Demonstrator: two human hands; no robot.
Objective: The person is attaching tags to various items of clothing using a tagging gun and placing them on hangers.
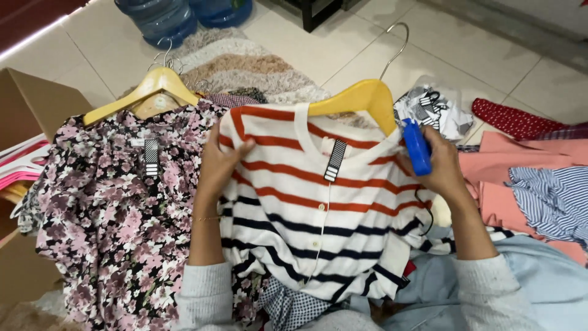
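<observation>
We hold a striped top [318, 214] up in front of us, white with orange bands above and navy bands below, hung on a yellow hanger [361, 98] whose hook points to 1 o'clock. Our left hand [217, 165] has its grip closed on the top's shoulder at 9 o'clock of the neckline, thumb on the front of the cloth. Our right hand [438, 168] is at 3 o'clock of the top, its grip closed around a blue tool [416, 146] that stands nearly upright, its upper end just beside the hanger's right arm. A black-and-white tag [335, 160] hangs from the neckline at the top's middle.

At 9 o'clock of the striped top, touching it, lies a floral blouse [116, 208] on a pale wooden hanger [147, 89], with a like tag [151, 158] at its collar. At 12 o'clock a shaggy rug [245, 64] lies on the tiled floor [343, 43], and beyond it stand two blue water bottles [162, 18]. At 2 o'clock sits a clear bag [438, 107] of black-and-white pieces, and beside it a red dotted cloth [514, 119]. At 3 o'clock are a pink garment [490, 171] and a blue striped one [551, 199] lying over it. Pale blue cloth [539, 282] spreads at 5 o'clock. A cardboard box [30, 104] stands at 10 o'clock, with pink hangers [21, 162] just below it.
</observation>
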